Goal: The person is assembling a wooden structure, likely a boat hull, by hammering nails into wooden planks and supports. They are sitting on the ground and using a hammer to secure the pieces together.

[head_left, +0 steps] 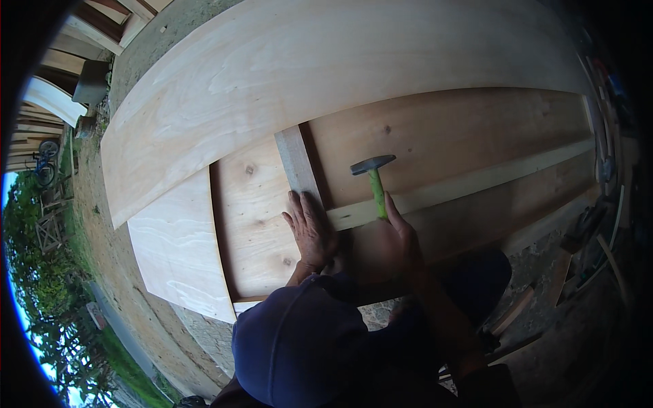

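A broad sheet of pale plywood [340, 61] sweeps across the view from nine o'clock through twelve to two, overlapping the upper edge of a wooden framed panel [248, 224] with recessed bays. Between eight and nine o'clock lies a smaller plywood sheet [173, 245], covering the panel's end. Rounded navy cloth [292, 340] with a seam fills six o'clock and hides part of the left forearm. A long pale batten [476, 180] runs through the panel from near the centre toward three o'clock, and a shorter crosspiece [297, 160] stands at eleven.

The left hand [311, 234], just toward seven from the centre, lies palm down with fingers slightly spread, its fingertips on the crosspiece's lower end. The right hand [401, 238], at four o'clock and partly blurred, grips the green handle of a hammer [377, 192], whose dark head points toward one to two o'clock, over the panel.
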{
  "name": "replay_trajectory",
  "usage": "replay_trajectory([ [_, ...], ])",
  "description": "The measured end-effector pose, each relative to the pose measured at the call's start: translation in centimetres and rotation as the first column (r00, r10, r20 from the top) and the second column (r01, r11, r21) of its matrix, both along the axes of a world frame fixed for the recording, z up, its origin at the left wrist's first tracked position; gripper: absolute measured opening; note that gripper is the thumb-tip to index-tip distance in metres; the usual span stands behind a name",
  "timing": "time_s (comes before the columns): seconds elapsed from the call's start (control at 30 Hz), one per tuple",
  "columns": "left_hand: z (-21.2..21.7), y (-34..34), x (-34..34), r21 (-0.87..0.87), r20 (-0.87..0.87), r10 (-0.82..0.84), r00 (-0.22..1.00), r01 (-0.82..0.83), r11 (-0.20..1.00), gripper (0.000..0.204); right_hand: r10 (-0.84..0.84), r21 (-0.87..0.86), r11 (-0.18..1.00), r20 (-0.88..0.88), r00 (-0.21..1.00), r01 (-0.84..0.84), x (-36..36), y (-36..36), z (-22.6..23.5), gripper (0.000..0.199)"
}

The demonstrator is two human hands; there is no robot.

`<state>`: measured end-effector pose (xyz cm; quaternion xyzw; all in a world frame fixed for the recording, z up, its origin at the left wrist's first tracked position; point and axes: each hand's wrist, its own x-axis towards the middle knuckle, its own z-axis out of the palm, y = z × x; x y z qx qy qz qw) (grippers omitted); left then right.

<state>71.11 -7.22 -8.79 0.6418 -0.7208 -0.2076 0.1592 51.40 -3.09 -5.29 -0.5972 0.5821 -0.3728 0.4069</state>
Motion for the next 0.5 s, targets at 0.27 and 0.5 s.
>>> replay_trajectory([
  [0.27,-0.1,0.2,-0.1,0.013,-0.011,0.02,1.0,-0.019,1.0,0.095,0.075,0.113,0.991,0.013,0.997,-0.076,0.1,0.9,0.5,0.06],
  [0.5,0.1,0.1,-0.3,0.013,0.004,0.002,1.0,-0.002,1.0,0.094,0.078,0.185,0.979,0.033,0.996,-0.083,1.0,1.8,1.0,0.06],
])
